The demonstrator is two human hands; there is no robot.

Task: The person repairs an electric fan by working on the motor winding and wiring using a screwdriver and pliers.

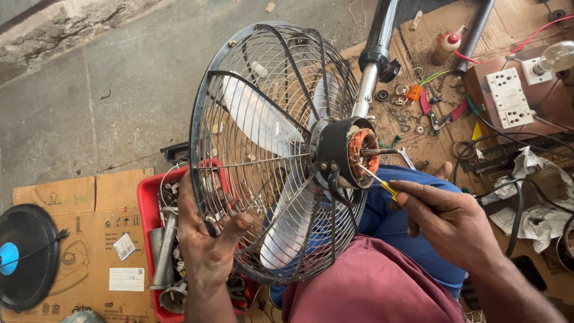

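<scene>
Both our hands are busy on the fan: our left hand [206, 251] lies open, palm and spread fingers pressed against the wire guard [263, 149] to steady it, while our right hand [451, 218] is closed around a thin yellow-handled screwdriver [378, 181]. Its tip sits at the exposed motor [353, 152], copper windings showing, on the fan head held over our lap. We judge this a probing or loosening step at the motor housing; it calls for a steady guard and a well-seated tip.

Caged fan [269, 149] tilted on lap, motor [353, 152] exposed; yellow-handled screwdriver [378, 180] at motor
</scene>
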